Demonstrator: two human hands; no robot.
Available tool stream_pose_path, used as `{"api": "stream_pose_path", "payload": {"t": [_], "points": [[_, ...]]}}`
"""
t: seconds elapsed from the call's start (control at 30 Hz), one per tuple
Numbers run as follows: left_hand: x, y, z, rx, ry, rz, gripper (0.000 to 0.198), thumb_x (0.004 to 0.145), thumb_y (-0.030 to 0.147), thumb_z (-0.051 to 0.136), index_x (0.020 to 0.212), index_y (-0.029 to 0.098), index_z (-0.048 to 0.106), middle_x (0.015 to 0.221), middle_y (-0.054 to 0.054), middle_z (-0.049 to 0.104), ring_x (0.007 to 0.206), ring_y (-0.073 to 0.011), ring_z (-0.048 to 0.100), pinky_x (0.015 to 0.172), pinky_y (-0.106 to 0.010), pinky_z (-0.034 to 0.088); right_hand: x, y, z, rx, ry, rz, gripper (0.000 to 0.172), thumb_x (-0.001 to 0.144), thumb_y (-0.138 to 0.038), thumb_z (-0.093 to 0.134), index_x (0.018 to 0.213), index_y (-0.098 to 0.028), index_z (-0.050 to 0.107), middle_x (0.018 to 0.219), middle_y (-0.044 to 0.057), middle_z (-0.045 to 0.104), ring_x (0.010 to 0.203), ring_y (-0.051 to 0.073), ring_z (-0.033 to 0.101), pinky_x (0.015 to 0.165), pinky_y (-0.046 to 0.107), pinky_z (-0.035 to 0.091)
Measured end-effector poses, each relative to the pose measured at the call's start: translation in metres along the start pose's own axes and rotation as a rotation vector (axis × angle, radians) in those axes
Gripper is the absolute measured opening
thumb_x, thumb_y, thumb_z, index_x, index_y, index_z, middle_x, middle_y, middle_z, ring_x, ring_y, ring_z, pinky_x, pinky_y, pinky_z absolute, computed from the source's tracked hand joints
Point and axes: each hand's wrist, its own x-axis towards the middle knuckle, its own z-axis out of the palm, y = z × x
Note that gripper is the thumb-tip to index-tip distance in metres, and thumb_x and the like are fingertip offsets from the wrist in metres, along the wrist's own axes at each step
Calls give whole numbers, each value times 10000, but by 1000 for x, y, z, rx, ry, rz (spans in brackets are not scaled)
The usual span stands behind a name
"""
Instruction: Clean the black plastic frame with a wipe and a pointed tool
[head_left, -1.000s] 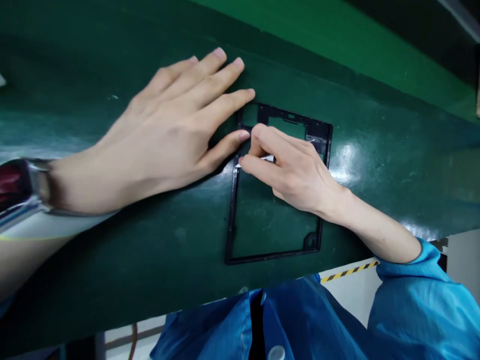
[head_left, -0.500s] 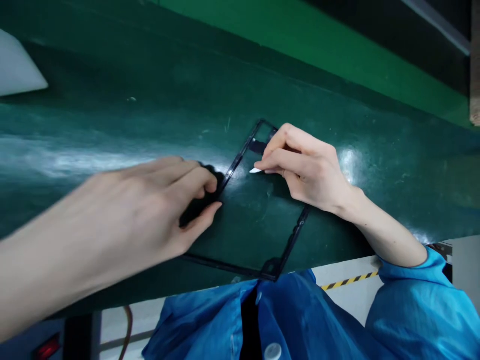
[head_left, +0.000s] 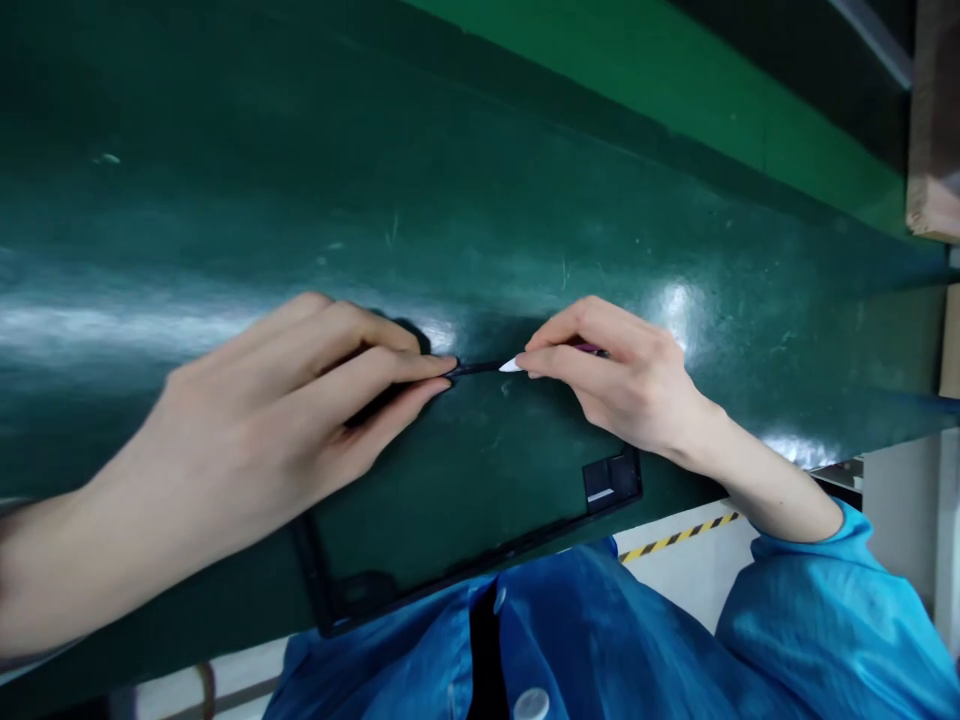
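A thin black rectangular frame (head_left: 510,550) lies at the near side of the green table, with a dark square piece (head_left: 610,482) in its right corner. My left hand (head_left: 285,420) pinches the frame's far side between thumb and fingers. My right hand (head_left: 634,375) is closed round a slim tool whose white pointed tip (head_left: 511,365) is at that same side, just right of my left fingertips. A bit of purple shows behind the right fingers; most of the tool is hidden by them. Both hands cover parts of the frame.
The glossy green table (head_left: 247,190) has a bright green strip (head_left: 675,80) along its back. A wooden-looking block (head_left: 934,205) stands at the far right. Near the table's front edge is my blue coat (head_left: 592,620); yellow-black tape (head_left: 675,538) marks the floor.
The frame has turned, so the gripped side now runs nearly level. My left fingers have straightened into a pinch on it. The white tip has come onto that side.
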Motion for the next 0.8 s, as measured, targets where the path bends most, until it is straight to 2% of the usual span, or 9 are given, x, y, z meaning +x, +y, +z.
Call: {"api": "stream_pose_path", "payload": {"t": [0.07, 0.13, 0.27, 0.4, 0.5, 0.63, 0.8], "points": [[-1, -1, 1, -32, -1, 2, 243, 997, 180, 694, 1226, 260, 685, 1113, -24, 716, 1022, -197, 669, 853, -395, 534, -2, -4, 1, -127, 11, -7, 218, 1096, -65, 602, 982, -153, 766, 1000, 23, 780, 885, 115, 693, 674, 246, 523], [-3, -3, 3, -59, 6, 9, 263, 983, 167, 712, 1229, 258, 694, 1135, -30, 719, 1023, -196, 665, 840, -401, 511, -4, -5, 2, -140, 41, -3, 212, 1090, -61, 615, 987, -159, 773, 1002, 11, 794, 873, 111, 698, 641, 256, 501], [-8, -8, 6, -77, 2, -34, 282, 974, 200, 737, 1243, 280, 703, 1170, -24, 721, 1030, -204, 672, 838, -408, 530, -7, -2, 1, -26, 58, 48, 232, 1097, -30, 594, 1067, -175, 773, 1063, -1, 789, 946, 93, 701, 726, 231, 552], [-12, -9, 9, -128, 7, -52, 302, 967, 195, 737, 1250, 294, 704, 1176, -26, 723, 1047, -214, 691, 892, -440, 590, -7, -7, -1, -103, 23, 42, 173, 1096, -59, 620, 1092, -170, 752, 1065, 29, 761, 1010, 131, 669, 772, 260, 584], [-13, -8, 10, -147, 9, -73, 302, 966, 202, 741, 1248, 303, 706, 1161, -25, 722, 1038, -212, 693, 886, -453, 588, -9, -14, -2, -142, 19, 34, 112, 1080, -64, 652, 1088, -135, 738, 1072, 63, 766, 1012, 145, 676, 787, 284, 616], [-15, -9, 13, -171, 4, -74, 333, 947, 205, 790, 1263, 278, 715, 1174, -28, 720, 1076, -207, 699, 917, -444, 579, -15, -17, -3, -235, -7, -48, 167, 1041, -3, 658, 1185, -61, 720, 1072, 106, 792, 1007, 178, 715, 833, 324, 683], [-14, -8, 13, -209, -4, -90, 301, 966, 205, 772, 1246, 297, 708, 1192, -9, 718, 1129, -196, 714, 925, -428, 577, -17, -13, -1, -304, 18, -105, 173, 1019, -31, 714, 1181, -94, 723, 1023, 76, 787, 977, 177, 724, 827, 316, 706]]}}
